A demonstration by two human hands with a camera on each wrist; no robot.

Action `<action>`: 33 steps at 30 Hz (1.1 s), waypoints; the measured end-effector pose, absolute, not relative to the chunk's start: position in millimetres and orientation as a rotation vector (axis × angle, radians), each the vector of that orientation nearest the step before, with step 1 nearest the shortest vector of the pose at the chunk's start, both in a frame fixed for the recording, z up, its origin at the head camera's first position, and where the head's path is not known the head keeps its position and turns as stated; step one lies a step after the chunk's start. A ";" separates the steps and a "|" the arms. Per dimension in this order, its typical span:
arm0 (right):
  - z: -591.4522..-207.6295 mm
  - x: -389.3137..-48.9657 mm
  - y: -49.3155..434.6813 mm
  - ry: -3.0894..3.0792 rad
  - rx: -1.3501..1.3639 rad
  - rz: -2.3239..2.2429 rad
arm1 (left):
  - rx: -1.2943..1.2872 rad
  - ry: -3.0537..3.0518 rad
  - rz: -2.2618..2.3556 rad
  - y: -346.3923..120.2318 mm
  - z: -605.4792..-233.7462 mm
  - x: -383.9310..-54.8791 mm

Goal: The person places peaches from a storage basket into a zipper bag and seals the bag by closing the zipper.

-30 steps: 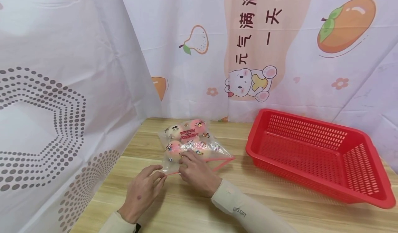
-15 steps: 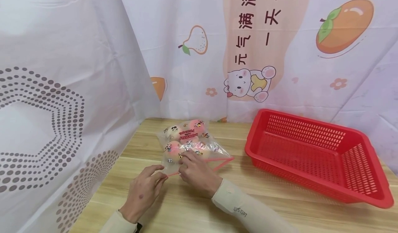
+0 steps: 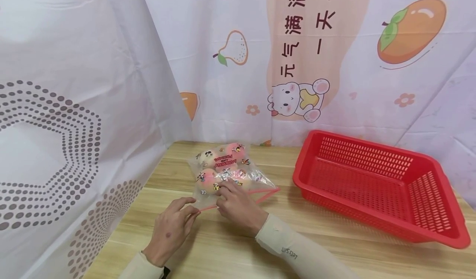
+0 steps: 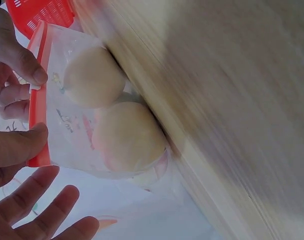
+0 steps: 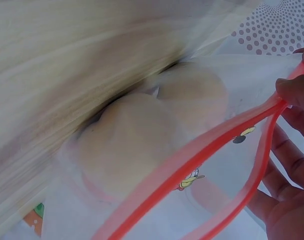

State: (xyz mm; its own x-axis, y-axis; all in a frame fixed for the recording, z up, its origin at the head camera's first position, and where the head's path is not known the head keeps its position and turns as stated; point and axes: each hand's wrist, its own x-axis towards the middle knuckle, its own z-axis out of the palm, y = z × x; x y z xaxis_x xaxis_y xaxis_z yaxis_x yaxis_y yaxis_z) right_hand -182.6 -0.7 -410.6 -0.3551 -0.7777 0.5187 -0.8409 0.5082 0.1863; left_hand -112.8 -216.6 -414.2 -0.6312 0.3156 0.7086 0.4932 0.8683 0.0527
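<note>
A clear zip bag (image 3: 208, 198) printed with cartoon figures lies on the table, holding several round pink-and-cream peaches (image 3: 206, 177). Its red zip strip (image 3: 267, 194) faces me. At the strip's left end, my left hand (image 3: 172, 227) pinches the corner between thumb and forefinger, its other fingers spread in the left wrist view. Farther right, my right hand (image 3: 238, 208) pinches the strip at a small white slider (image 4: 35, 87). To the right of that hand, the two red edges (image 5: 232, 125) of the mouth stand apart; left of it they lie together.
A red perforated plastic basket (image 3: 357, 184) stands on the right of the wooden table (image 3: 208, 250). A printed fruit-pattern cloth (image 3: 230, 84) hangs behind, and a dotted grey-white cloth (image 3: 82, 84) hangs along the left edge.
My right hand has shifted slightly right along the red strip. The left hand keeps its pinch on the corner, and the bag and basket stay in place.
</note>
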 end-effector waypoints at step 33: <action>-411.9 -187.5 11.0 -2.167 1.328 0.177 | -0.569 -2.302 -0.316 -217.7 -414.6 -113.9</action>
